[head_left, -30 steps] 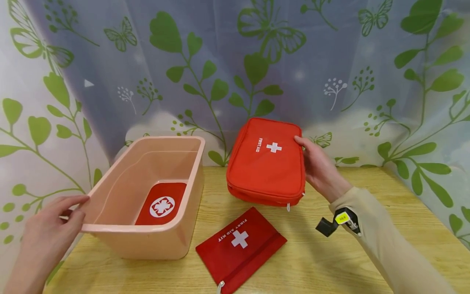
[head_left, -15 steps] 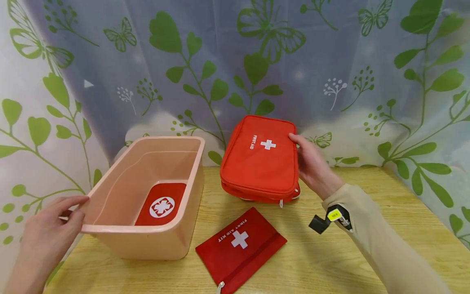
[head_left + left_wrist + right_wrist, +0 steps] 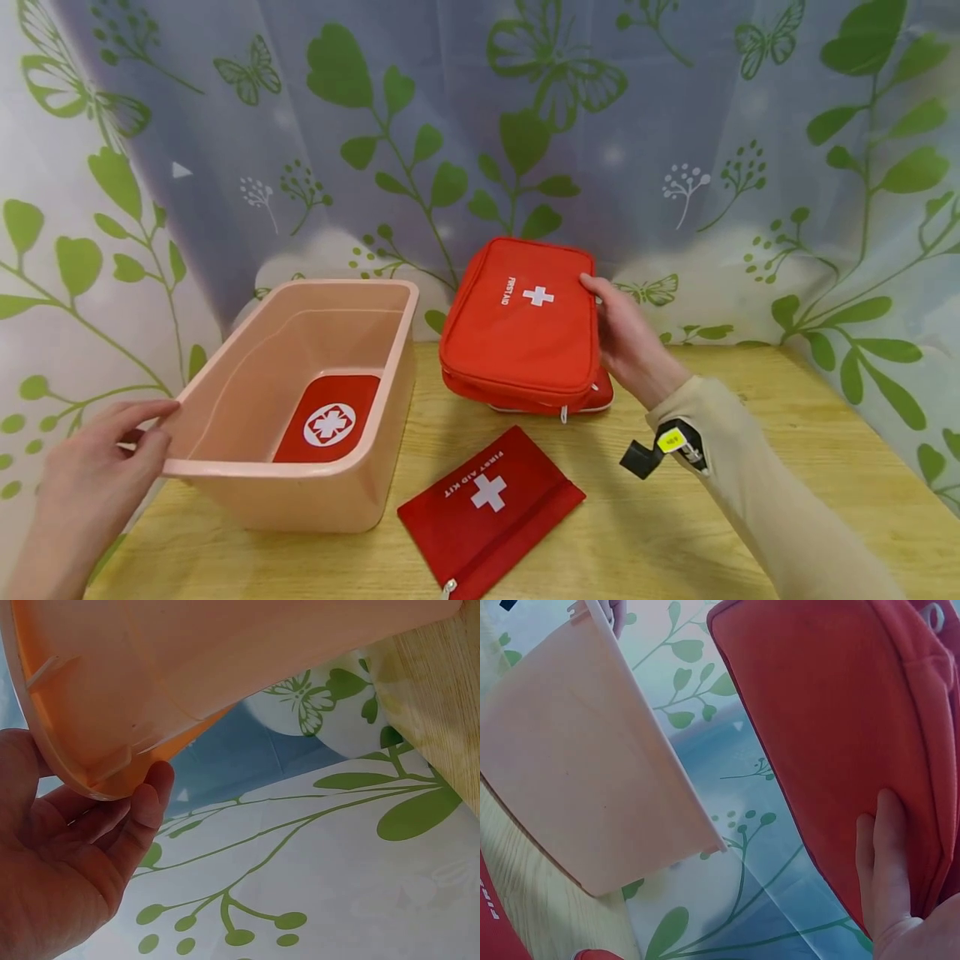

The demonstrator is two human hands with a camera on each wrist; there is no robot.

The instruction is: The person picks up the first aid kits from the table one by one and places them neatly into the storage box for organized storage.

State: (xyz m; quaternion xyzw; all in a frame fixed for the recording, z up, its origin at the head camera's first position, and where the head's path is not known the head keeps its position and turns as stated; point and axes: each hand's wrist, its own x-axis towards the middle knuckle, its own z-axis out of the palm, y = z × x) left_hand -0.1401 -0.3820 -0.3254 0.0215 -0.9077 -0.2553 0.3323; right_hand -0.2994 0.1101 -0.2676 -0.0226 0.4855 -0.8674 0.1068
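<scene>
My right hand [image 3: 637, 337] grips the right side of a red first aid bag [image 3: 525, 333], thumb on top, holding it tilted above the table. In the right wrist view the fingers [image 3: 889, 855] lie against the underside of the bag [image 3: 825, 735]. Partly hidden beneath it is another red case [image 3: 603, 393]. A flat red pouch [image 3: 491, 508] with a white cross lies in front. On the left, my left hand [image 3: 97, 475] pinches the near left corner of a pink bin [image 3: 300, 492]; the left wrist view shows fingers curled at its rim [image 3: 45, 742].
Inside the bin, a red item [image 3: 326, 417] with a round white emblem lies on the bottom. The wooden table [image 3: 720, 517] extends to the right. A curtain [image 3: 450, 125] with green leaves and butterflies hangs behind and at the sides.
The right hand has carried the bag a little to the left, and the red case behind it has come partly into sight. The left hand and the bin have stayed in place.
</scene>
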